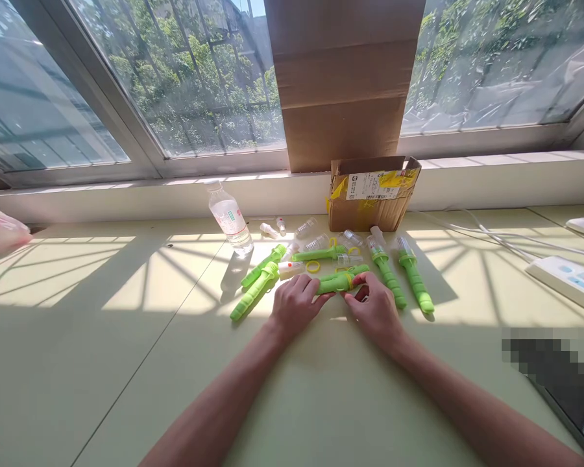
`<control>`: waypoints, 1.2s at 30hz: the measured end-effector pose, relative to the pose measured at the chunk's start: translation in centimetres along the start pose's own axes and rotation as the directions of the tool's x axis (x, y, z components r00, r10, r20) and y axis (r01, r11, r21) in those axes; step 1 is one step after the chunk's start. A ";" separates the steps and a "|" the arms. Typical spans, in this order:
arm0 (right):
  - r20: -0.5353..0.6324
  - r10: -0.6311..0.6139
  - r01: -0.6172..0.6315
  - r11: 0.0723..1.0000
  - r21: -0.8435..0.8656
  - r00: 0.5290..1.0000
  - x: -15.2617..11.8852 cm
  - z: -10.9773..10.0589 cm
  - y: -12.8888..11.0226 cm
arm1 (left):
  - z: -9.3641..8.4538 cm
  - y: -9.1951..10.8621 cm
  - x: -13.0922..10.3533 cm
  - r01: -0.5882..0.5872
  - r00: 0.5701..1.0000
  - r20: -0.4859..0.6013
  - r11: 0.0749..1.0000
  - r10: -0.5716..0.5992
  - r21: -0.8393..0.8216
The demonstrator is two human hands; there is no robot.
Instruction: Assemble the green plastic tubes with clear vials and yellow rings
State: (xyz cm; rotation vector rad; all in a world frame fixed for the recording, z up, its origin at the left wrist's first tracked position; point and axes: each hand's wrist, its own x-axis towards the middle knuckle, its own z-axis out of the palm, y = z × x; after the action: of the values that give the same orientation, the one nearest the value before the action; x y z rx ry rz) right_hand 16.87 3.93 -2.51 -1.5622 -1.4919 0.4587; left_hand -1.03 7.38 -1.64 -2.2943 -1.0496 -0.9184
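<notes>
My left hand (296,301) is closed around the left end of a green ribbed plastic handle (331,284), held level just above the table. At the handle's right end, thumb and fingers of my right hand (376,310) pinch a yellow ring (349,281) that sits around it. My fingers partly hide both ends. Just behind lies another green handle (316,254), near a loose yellow ring (313,266). Two green handles (255,290) lie to the left. On the right are two green handles with clear caps (415,277). A white piece with a red dot (290,266) lies behind my left hand.
Several clear caps (306,227) and small white pieces (268,229) lie further back. A water bottle (231,220) stands behind left, an open cardboard box (370,211) behind right. A white power strip (567,279) with cables is at far right, above a pixelated dark object (559,383).
</notes>
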 end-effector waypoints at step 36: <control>0.070 -0.057 0.059 0.998 -0.029 0.996 0.1 -0.1 -0.3 | -0.6 0.2 0.6 0.416 0.860 0.414 0.880 -0.299 -0.228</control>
State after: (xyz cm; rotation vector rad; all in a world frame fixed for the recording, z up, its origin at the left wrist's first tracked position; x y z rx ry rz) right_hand 16.83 3.94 -2.19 -1.5363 -1.5998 0.4622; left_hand -0.79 7.15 -0.79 -2.6529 -1.6500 -0.8557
